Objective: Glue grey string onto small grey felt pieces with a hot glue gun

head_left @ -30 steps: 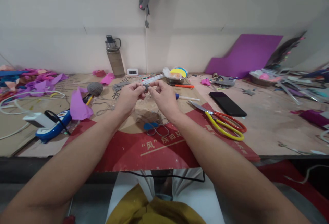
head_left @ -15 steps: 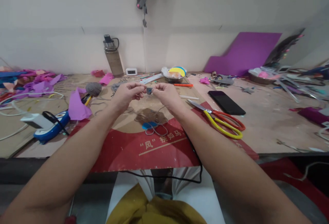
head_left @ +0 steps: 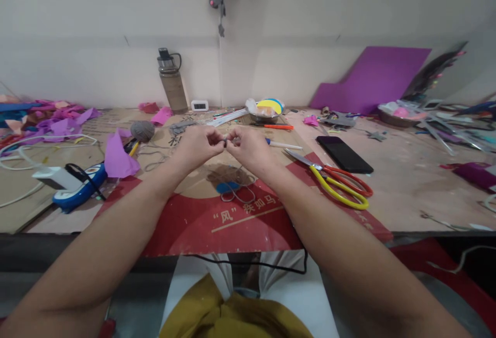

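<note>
My left hand (head_left: 201, 144) and my right hand (head_left: 248, 147) meet fingertip to fingertip above the table. Both pinch a small dark grey piece (head_left: 225, 142) that is mostly covered by the fingers; whether it is felt or knotted yarn I cannot tell. Grey yarn (head_left: 248, 199) lies in loose loops on the red and brown cardboard (head_left: 163, 232) below, and a thin strand rises toward my right hand. Under the loops is a blue flat piece (head_left: 227, 187). A ball of grey yarn (head_left: 142, 131) sits left of my left hand.
Scissors with red and yellow handles (head_left: 337, 183) lie to the right, near a black phone (head_left: 344, 154). A white pen (head_left: 284, 145) is beside my right hand. A bottle (head_left: 172, 87) and small clock (head_left: 199, 106) stand behind. A blue power strip (head_left: 79, 193) lies left.
My hands have drawn closer together, and the small grey piece between them is now more hidden by the fingers. The view has shifted slightly.
</note>
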Action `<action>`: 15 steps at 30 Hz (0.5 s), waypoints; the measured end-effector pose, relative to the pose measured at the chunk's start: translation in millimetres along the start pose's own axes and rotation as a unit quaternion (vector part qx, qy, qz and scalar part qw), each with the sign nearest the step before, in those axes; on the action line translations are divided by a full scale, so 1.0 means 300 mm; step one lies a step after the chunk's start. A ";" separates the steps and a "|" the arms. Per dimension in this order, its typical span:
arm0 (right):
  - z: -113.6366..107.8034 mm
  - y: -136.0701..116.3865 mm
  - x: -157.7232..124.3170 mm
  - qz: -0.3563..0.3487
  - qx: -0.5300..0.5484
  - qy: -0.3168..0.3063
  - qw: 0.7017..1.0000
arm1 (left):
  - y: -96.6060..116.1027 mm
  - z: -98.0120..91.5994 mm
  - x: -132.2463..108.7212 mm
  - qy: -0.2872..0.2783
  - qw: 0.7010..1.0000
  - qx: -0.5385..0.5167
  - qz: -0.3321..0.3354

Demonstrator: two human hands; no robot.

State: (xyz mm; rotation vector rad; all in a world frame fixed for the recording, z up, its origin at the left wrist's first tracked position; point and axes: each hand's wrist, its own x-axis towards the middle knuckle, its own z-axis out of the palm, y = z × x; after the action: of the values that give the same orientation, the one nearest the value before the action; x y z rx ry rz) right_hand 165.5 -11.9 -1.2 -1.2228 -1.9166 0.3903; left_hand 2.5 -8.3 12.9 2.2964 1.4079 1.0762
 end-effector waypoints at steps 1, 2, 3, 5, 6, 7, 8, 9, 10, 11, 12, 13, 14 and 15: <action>-0.001 0.002 0.001 0.003 0.016 0.000 1.000 | -0.002 0.000 0.002 0.004 1.000 -0.002 -0.009; -0.002 0.005 0.002 0.006 0.036 0.002 0.999 | -0.004 -0.001 0.003 0.008 1.000 -0.012 -0.022; -0.003 0.010 0.004 0.008 0.058 0.006 0.998 | -0.007 -0.002 0.005 0.009 0.999 -0.031 -0.040; -0.005 0.020 0.007 0.007 0.094 0.011 0.995 | -0.015 -0.004 0.009 0.009 0.994 -0.083 -0.075; -0.005 0.024 0.008 0.006 0.107 0.011 0.994 | -0.019 -0.004 0.010 0.008 0.990 -0.107 -0.088; -0.005 0.027 0.009 0.007 0.117 0.008 0.993 | -0.022 -0.004 0.010 0.008 0.988 -0.123 -0.097; -0.005 0.029 0.010 0.011 0.122 0.004 0.992 | -0.024 -0.003 0.010 0.008 0.986 -0.132 -0.102; -0.005 0.030 0.011 0.017 0.124 0.001 0.992 | -0.025 -0.002 0.010 0.007 0.985 -0.134 -0.105; -0.004 0.030 0.012 0.022 0.123 0.000 0.992 | -0.024 -0.001 0.010 0.005 0.985 -0.133 -0.105; -0.003 0.030 0.013 0.026 0.122 -0.001 0.992 | -0.023 0.001 0.009 0.001 0.986 -0.131 -0.105; -0.001 0.029 0.013 0.026 0.122 -0.001 0.992 | -0.021 0.003 0.008 -0.002 0.986 -0.131 -0.103; 0.000 0.028 0.014 0.023 0.125 -0.002 0.992 | -0.018 0.005 0.006 -0.005 0.986 -0.133 -0.101; 0.001 0.028 0.014 0.018 0.131 -0.004 0.991 | -0.016 0.007 0.005 -0.008 0.986 -0.136 -0.098; 0.001 0.028 0.015 0.013 0.139 -0.006 0.990 | -0.015 0.008 0.004 -0.011 0.986 -0.140 -0.095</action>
State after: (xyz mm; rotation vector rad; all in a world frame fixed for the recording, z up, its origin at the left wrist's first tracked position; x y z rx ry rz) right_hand 169.3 -3.9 -4.5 -1.0640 -1.7876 0.6562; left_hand 1.5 -4.5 9.4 1.9307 1.3406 1.1053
